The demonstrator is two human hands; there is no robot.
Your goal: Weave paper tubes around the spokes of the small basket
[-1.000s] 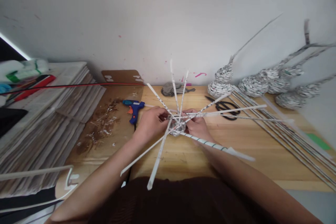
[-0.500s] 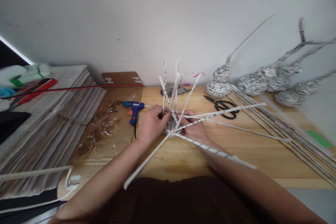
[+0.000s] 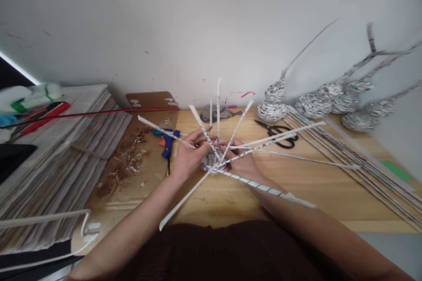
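My left hand and my right hand both grip a small woven hub of rolled newspaper tubes above the wooden table. Several white paper spokes fan out from the hub, up, right and toward me. One striped tube lies across my right forearm. Fingers of both hands are curled around the hub and its spokes.
A blue glue gun lies left of my hands, black scissors to the right. Woven paper shapes stand by the wall. Long paper tubes lie along the right. A newspaper stack fills the left, with a red rod across it.
The woven piece has been turned in my hands. One spoke now points left over the glue gun, and the upright spokes have spread apart. My hands stay in place.
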